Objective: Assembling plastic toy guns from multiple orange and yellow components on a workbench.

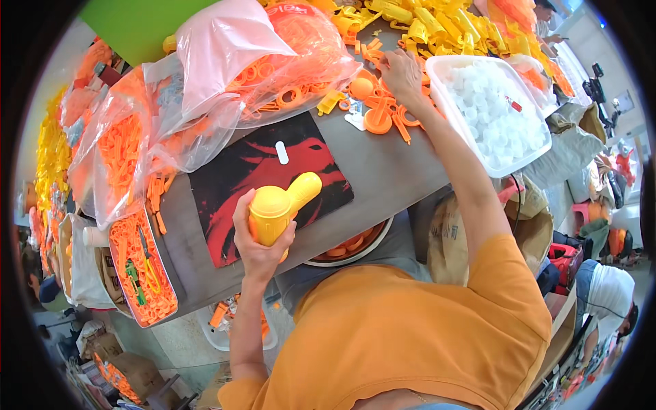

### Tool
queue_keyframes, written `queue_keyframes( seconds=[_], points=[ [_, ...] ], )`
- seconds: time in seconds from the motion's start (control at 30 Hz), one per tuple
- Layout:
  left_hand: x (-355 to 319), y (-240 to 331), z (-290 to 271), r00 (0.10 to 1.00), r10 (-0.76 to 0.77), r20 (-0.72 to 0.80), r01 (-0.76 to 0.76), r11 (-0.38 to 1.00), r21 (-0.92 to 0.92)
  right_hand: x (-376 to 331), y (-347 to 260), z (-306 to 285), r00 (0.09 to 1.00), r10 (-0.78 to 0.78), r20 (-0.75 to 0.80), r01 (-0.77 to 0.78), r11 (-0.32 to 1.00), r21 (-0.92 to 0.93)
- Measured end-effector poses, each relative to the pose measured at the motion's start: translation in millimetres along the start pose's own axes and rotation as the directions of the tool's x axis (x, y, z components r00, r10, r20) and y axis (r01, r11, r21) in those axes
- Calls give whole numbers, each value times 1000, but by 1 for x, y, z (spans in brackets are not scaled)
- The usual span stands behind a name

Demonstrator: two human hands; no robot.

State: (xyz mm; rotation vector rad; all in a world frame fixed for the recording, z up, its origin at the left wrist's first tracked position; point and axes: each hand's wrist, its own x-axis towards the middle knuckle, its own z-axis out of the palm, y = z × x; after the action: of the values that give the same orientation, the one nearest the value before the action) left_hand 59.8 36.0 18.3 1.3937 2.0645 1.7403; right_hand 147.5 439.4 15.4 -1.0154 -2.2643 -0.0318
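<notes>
My left hand [254,258] is wrapped round a yellow plastic toy body [270,205], shaped like a small hair dryer with a round head and a short side tube. It is held above the near edge of a black-and-red mat [239,179]. A small white oblong piece [281,152] lies on that mat. My right arm stretches far forward, and my right hand [403,76] is among loose orange plastic parts [378,117]. Its fingers are curled; whatever is between them is hidden. Yellow parts [437,31] are heaped just beyond it.
To the right stands a white tub [488,113] of translucent white pieces. Clear bags [198,102] of orange parts fill the back left. A tray [145,270] at the left holds orange parts and pliers [147,256]. Below the table edge sits a bowl [355,247] of orange pieces.
</notes>
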Motion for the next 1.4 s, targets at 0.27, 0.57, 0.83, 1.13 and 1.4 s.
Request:
queue_keyframes(
  seconds=[0.27,0.57,0.83,1.13,1.4],
  points=[
    [-18,1,-5,998,-63,-28,64,997,39,29,41,52,960,-44,277,123,954,-274],
    [17,2,6,983,-63,-174,54,997,-53,-64,-67,-100,704,-255,662,-709,-225,668],
    [20,19,11,985,-38,-170,7,984,-179,-117,-130,-95,656,-317,685,-748,-149,647],
    [5,21,-15,967,-187,-173,119,932,-342,-129,-147,-91,687,-468,556,-447,331,831],
    [-2,28,-4,978,-206,-15,181,891,-417,-104,-177,-95,441,-675,591,-863,-138,486]
  ],
)
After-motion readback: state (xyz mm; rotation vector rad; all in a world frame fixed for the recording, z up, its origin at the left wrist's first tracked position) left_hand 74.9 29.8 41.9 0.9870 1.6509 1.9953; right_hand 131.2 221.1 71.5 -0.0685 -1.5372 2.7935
